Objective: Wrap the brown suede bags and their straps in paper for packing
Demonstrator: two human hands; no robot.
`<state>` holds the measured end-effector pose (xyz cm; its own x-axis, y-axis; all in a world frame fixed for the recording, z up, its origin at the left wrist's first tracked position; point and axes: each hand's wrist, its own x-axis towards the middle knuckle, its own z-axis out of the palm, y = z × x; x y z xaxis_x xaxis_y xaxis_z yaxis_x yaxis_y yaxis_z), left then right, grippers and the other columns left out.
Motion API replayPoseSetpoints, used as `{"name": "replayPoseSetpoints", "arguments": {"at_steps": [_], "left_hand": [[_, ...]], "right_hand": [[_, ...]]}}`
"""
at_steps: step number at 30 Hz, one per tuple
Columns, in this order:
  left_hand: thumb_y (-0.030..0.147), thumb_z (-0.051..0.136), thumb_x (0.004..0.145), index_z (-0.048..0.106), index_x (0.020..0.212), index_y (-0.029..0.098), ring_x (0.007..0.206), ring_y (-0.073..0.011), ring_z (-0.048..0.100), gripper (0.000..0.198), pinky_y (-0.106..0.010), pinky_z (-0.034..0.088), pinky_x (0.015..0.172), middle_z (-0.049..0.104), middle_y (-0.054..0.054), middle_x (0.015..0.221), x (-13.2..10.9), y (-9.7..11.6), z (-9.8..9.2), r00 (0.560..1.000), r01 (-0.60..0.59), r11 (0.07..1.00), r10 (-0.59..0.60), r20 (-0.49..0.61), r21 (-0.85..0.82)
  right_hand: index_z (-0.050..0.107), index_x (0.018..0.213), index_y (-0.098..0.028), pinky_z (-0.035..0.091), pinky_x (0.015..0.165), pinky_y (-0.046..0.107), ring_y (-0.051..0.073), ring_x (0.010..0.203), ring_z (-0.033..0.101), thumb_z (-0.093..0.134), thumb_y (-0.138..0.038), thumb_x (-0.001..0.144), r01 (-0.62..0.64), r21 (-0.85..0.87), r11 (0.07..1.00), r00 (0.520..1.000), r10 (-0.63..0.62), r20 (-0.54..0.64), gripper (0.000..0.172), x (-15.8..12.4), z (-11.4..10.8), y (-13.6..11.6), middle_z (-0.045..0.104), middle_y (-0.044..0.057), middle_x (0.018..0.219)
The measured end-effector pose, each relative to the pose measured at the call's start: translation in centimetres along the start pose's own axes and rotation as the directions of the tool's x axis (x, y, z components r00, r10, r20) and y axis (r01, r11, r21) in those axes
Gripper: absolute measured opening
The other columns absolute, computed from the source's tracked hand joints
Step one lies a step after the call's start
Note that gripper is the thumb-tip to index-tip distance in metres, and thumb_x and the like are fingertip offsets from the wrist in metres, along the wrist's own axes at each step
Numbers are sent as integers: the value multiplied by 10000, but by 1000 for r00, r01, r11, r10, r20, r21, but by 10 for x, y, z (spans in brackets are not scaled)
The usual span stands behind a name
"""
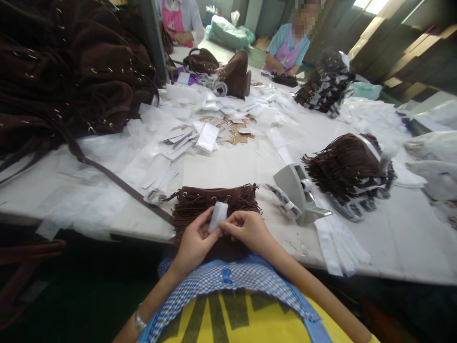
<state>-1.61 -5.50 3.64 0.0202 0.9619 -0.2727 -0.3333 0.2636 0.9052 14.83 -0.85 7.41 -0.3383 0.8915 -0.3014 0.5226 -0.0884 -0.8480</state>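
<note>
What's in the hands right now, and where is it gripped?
A small white rectangular packet: the left hand holds its lower left side; the right hand touches its lower right corner.

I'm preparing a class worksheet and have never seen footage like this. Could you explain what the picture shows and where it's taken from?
There is no robot here. A camera on a person's head looks forward and down at their own bare hands. The left hand holds a small white slip over a fringed brown bag; the right hand's fingers meet at its lower corner. On the white table, a grey device stands to the right, near a fringed brown stack. White packets lie scattered farther back, and brown bags are heaped at left. Two people in aprons are across the table.
</note>
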Motion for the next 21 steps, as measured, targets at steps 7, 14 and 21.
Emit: {"name": "replayPoseSetpoints", "arguments": {"at_steps": [7, 14, 21], "left_hand": [[290, 788, 734, 459, 1402, 125, 1081, -279, 666, 763, -330, 592, 807, 569, -173, 1390, 1, 2, -4, 999, 41, 999, -41, 30, -28], [293, 782, 745, 442, 1434, 158, 1083, -269, 657, 780, -275, 583, 727, 548, -162, 1415, 1, 9, -5, 995, 85, 996, -83, 50, -30], [300, 786, 748, 469, 1426, 187, 1057, -262, 663, 757, -259, 576, 691, 553, -149, 1413, 0, 11, -4, 995, 83, 997, -83, 58, 5]], "right_hand": [[617, 629, -175, 394, 422, 200, 124, 430, 582, 757, -553, 728, -64, -24, 998, 997, 63, -41, 415, 4, -1, 5, 646, 8, 524], [525, 785, -208, 357, 483, 212, 114, 495, 529, 784, -505, 709, 46, -88, 995, 993, -55, -102, 402, 7, -6, 10, 577, -55, 553], [520, 877, -222, 386, 530, 226, 118, 550, 543, 745, -420, 776, 108, -115, 987, 977, -127, -173, 316, -2, -2, 4, 642, -36, 672]]}}
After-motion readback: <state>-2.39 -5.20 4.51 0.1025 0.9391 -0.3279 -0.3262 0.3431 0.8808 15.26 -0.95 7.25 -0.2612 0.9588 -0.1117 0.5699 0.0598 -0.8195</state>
